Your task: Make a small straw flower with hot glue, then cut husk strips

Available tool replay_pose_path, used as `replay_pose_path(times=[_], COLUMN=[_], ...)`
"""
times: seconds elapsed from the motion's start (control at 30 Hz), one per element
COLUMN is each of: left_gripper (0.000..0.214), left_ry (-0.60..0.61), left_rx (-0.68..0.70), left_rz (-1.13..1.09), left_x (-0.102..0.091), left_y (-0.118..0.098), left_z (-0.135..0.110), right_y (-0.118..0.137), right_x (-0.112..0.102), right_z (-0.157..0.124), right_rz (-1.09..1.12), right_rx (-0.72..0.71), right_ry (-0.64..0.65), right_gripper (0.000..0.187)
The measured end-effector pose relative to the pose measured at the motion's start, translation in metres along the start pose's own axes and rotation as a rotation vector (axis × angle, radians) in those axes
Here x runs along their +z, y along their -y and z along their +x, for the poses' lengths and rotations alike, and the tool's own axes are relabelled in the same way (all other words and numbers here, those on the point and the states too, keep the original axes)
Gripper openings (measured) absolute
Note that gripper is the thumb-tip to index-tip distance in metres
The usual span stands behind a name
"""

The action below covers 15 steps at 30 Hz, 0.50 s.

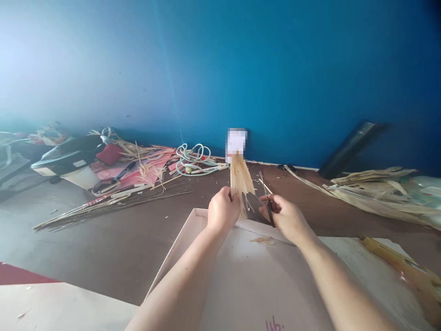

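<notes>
My left hand (222, 210) is closed around the lower end of a pale dried husk strip (240, 177) that stands upright in front of me. My right hand (285, 217) grips dark scissors (268, 209), their blades against the husk's lower right edge. Both hands hover over the far rim of a shallow white cardboard box lid (241, 276). A small husk scrap (262, 239) lies in the lid under the hands.
On the brown floor lie a bundle of thin sticks (113, 202), a coiled white cable (193, 161), pink paper with a marker (124, 172), a dark appliance (69, 156), and a heap of dried husks (379, 188). A blue wall stands behind.
</notes>
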<state>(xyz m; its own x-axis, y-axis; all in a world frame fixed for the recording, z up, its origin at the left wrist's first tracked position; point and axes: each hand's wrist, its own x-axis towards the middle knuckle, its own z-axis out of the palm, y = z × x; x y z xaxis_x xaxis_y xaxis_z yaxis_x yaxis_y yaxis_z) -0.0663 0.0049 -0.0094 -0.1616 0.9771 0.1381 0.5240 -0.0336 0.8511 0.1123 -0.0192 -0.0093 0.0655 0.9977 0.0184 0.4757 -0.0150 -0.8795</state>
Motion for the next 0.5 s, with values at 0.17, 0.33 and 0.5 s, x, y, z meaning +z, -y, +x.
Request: replay_pose_path(times=[0.17, 0.33, 0.5], left_gripper=[0.023, 0.024, 0.025], left_ry=[-0.025, -0.045, -0.077], left_rx=[0.012, 0.007, -0.016], left_rz=[0.154, 0.192, 0.169], left_x=[0.001, 0.000, -0.007], left_y=[-0.003, -0.003, -0.002], left_z=[-0.006, -0.012, -0.022], right_y=[-0.005, -0.001, -0.001], right_x=[0.000, 0.003, 0.007], right_z=[-0.001, -0.006, -0.016], right_rz=[-0.026, -0.042, -0.011], right_rx=[0.033, 0.048, 0.040], right_ry=[0.054, 0.094, 0.119], right_gripper=[0.032, 0.031, 0.033])
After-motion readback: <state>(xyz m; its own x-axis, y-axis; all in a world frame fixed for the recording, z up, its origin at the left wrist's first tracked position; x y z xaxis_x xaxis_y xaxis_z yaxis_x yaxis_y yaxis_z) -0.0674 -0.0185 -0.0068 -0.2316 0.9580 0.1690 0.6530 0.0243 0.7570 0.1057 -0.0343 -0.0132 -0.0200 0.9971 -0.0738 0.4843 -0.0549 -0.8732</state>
